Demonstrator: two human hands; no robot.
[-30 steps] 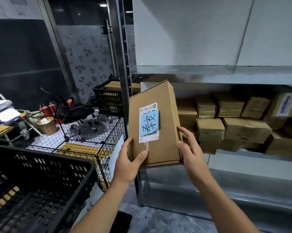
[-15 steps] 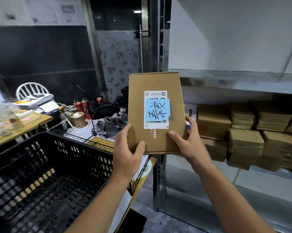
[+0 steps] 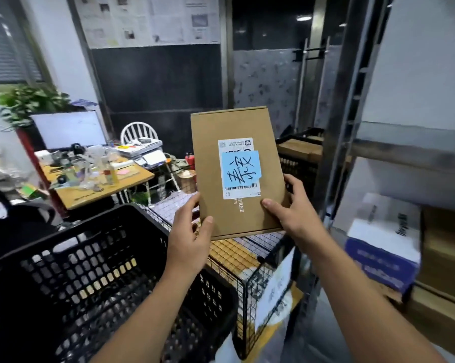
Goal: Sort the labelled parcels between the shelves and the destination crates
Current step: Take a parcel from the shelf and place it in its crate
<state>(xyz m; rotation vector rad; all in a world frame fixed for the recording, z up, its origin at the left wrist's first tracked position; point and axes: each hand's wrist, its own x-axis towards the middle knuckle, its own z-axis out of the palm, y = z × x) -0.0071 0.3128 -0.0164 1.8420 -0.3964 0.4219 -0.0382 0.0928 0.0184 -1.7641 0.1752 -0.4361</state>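
Observation:
I hold a flat brown cardboard parcel (image 3: 234,127) upright in front of me, its face toward the camera. A white shipping label with a blue handwritten note (image 3: 240,170) sits on its lower middle. My left hand (image 3: 191,231) grips the parcel's lower left corner, thumb on the front. My right hand (image 3: 294,208) grips the lower right edge, thumb across the face. Below the parcel stands a black wire-mesh crate (image 3: 250,273) with a paper sign on its side. A black plastic crate (image 3: 95,271) fills the lower left. Metal shelves (image 3: 404,142) with boxes rise on the right.
A white and blue box (image 3: 383,239) and brown cartons (image 3: 446,247) lie on the right shelf. Another black crate with a parcel (image 3: 299,150) stands behind. A cluttered desk (image 3: 97,176), monitor (image 3: 69,129) and white chair (image 3: 138,132) are at the left.
I have turned left, away from the shelf, carrying the parcel with both hands. The shelf boxes slid to the right edge and the desk and crates came into view.

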